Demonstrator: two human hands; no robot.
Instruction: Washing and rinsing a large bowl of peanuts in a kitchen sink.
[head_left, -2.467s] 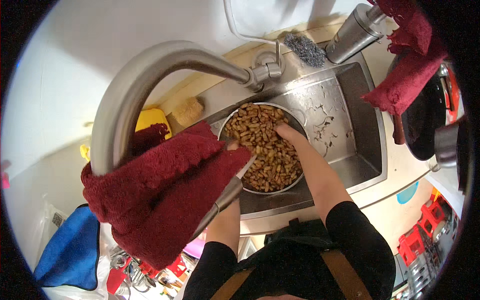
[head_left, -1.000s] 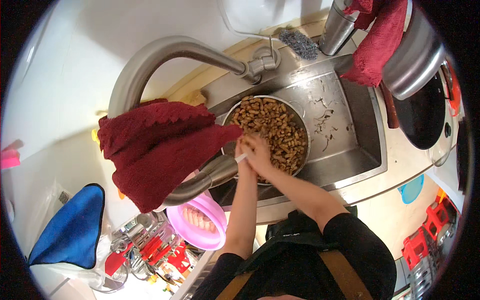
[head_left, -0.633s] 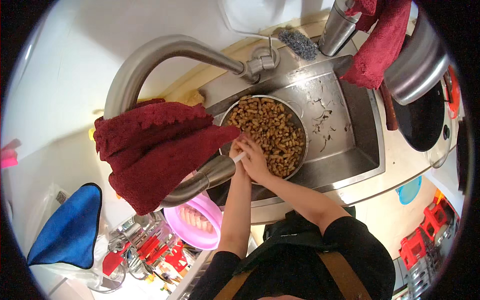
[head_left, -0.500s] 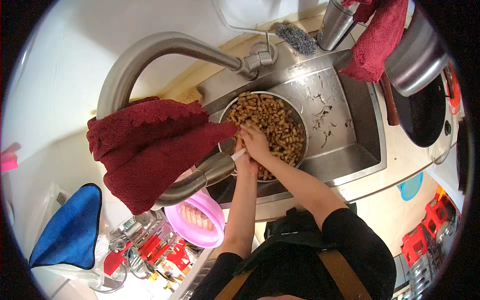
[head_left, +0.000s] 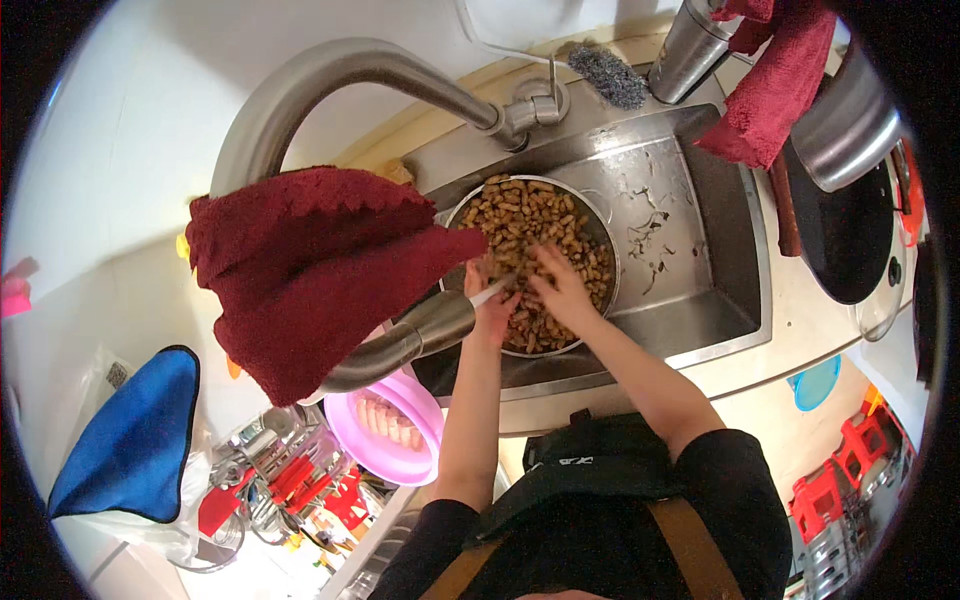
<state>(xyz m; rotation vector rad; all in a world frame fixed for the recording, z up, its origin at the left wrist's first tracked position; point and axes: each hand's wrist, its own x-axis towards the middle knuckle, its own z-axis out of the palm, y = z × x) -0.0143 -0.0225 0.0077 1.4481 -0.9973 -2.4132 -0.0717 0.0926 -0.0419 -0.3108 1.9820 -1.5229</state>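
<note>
reaching over the round pot [head_left: 598, 222], two hands are just beside each other at the peanuts [head_left: 535, 208]. the left hand [head_left: 490, 318] is open in a loose cup, partly behind the mouth of the faucet [head_left: 400, 66]; whether it has hold of any peanuts, i can't tell. the right hand [head_left: 562, 290] has its fingers spread apart, closed on nothing i can see. the peanuts lie across the pot, which sits in the left part of the sink [head_left: 735, 250], with dark scraps [head_left: 647, 236] on the sink floor to its right. a red cloth [head_left: 330, 265] drapes over the faucet, a pink bowl [head_left: 405, 468] shows at the sink's near left, and a black pan [head_left: 850, 232] is off to the right.
</note>
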